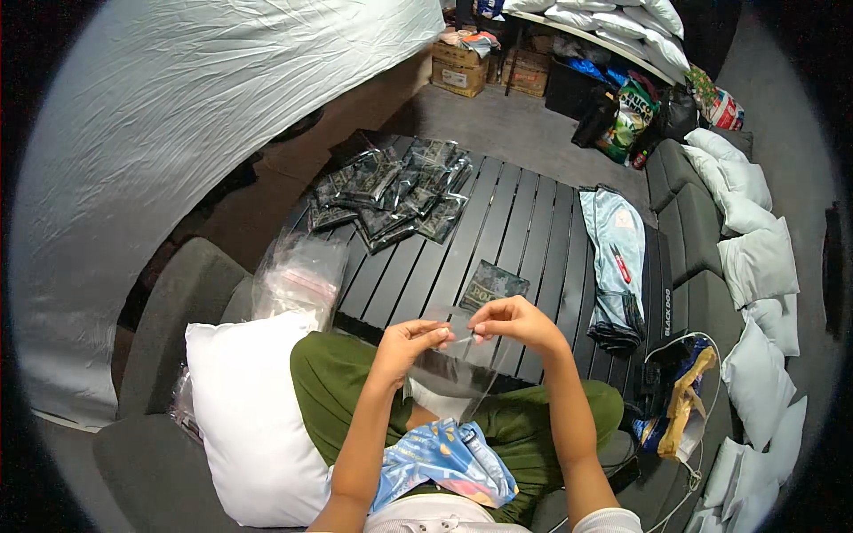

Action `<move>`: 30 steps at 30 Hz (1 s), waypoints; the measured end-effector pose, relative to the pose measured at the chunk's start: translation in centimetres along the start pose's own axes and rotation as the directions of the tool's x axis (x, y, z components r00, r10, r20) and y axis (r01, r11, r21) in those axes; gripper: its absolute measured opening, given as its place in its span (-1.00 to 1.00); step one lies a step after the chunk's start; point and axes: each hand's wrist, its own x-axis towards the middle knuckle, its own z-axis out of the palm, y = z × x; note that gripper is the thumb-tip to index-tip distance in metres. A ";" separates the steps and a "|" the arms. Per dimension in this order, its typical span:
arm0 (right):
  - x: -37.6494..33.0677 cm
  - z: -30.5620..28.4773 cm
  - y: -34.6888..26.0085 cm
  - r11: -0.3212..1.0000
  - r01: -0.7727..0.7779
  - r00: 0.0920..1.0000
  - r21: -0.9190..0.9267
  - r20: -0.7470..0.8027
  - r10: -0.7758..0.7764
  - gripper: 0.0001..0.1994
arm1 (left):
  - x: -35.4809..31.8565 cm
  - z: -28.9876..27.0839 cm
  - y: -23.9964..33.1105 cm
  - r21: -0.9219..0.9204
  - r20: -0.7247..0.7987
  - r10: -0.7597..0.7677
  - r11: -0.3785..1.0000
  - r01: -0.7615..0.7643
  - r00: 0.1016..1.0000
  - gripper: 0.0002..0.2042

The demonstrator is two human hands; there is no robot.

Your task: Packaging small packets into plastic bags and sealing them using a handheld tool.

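Observation:
My left hand (413, 340) and my right hand (508, 322) both pinch the top edge of a clear plastic bag (453, 373) held over my lap, fingertips nearly touching. Just beyond the hands, a folded camouflage cloth (494, 285) lies on the black slatted table (533, 222). A blue patterned packet (449, 457) rests on my lap below the bag.
A heap of bagged camouflage items (391, 191) lies at the table's far left. A stack of clear bags (298, 275) sits on the left, a white pillow (249, 409) beside my leg. Light blue bags with a red pen (617, 258) lie on the right. White cushions (755, 266) line the grey sofa.

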 end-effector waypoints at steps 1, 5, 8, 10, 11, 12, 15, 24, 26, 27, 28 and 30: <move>-0.1 -0.1 0.1 1.000 0.024 1.000 0.013 0.020 -0.024 -0.83 | 0.0 0.2 -0.1 0.015 -0.008 -0.015 1.000 0.016 1.000 -0.79; -0.1 0.7 0.4 0.992 0.076 0.997 -0.100 0.024 -0.074 -0.76 | 0.1 0.5 -0.7 0.035 -0.016 0.033 0.999 -0.033 0.999 -0.80; 0.4 3.5 -0.6 0.642 0.193 0.706 -0.742 -0.349 -0.616 -0.71 | 0.6 0.5 -1.3 0.094 -0.084 0.046 0.995 -0.038 0.995 -0.79; 0.7 3.6 0.0 0.484 0.234 0.671 -0.843 -0.220 -0.708 -0.72 | 0.8 0.7 -1.5 -0.018 -0.126 0.110 0.993 -0.113 0.986 -0.75; 0.8 3.8 0.3 0.311 0.265 0.631 -0.913 -0.079 -0.772 -0.72 | 0.8 0.7 -1.7 -0.017 -0.127 0.114 0.993 -0.117 0.985 -0.75; 0.8 4.3 0.5 0.296 0.272 0.690 -0.916 -0.028 -0.723 -0.73 | 0.9 0.6 -1.9 -0.019 -0.145 0.127 0.991 -0.131 0.981 -0.75; 1.1 5.8 0.8 0.175 0.207 0.685 -0.963 0.015 -0.728 -0.71 | 0.7 0.7 -1.8 -0.061 -0.179 0.114 0.990 -0.127 0.977 -0.73; 2.4 5.2 4.1 0.354 0.240 0.795 -0.904 -0.026 -0.606 -0.76 | 1.1 0.5 -3.0 0.300 -0.196 0.241 0.938 -0.176 0.951 -0.80; 2.5 5.2 4.3 0.363 0.291 0.758 -0.885 -0.017 -0.652 -0.81 | 1.4 0.7 -3.0 0.360 -0.225 0.351 0.897 -0.258 0.909 -0.84; 2.5 5.3 4.2 0.360 0.293 0.758 -0.886 -0.014 -0.652 -0.81 | 1.4 0.8 -2.8 0.358 -0.227 0.353 0.897 -0.260 0.908 -0.84; 2.5 5.5 4.1 0.340 0.291 0.758 -0.894 -0.001 -0.652 -0.82 | 1.4 0.9 -2.6 0.552 -0.248 0.463 0.789 -0.269 0.851 -0.85; 2.5 6.0 4.1 0.318 0.289 0.758 -0.903 0.013 -0.652 -0.83 | 1.4 1.6 -2.0 0.862 -0.198 0.725 0.450 -0.235 0.659 -0.87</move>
